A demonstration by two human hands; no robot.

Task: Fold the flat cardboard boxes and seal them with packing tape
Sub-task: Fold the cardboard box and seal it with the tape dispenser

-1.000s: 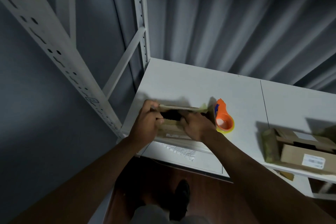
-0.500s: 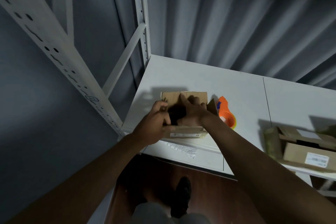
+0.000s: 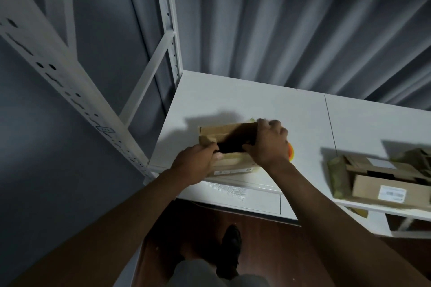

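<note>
Both hands grip the box (image 3: 227, 134) — left hand (image 3: 196, 163) pinching the near flap, right hand (image 3: 268, 142) curled over the far edge — so crease squarely before taping.

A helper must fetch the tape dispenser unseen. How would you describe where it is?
On the white shelf, find the open cardboard box both hands hold. The tape dispenser peeks out behind the right hand: the only bright orange thing there.

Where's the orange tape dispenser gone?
Head view: the orange tape dispenser sits on the white shelf, mostly hidden behind the right hand, just right of the cardboard box.
</note>
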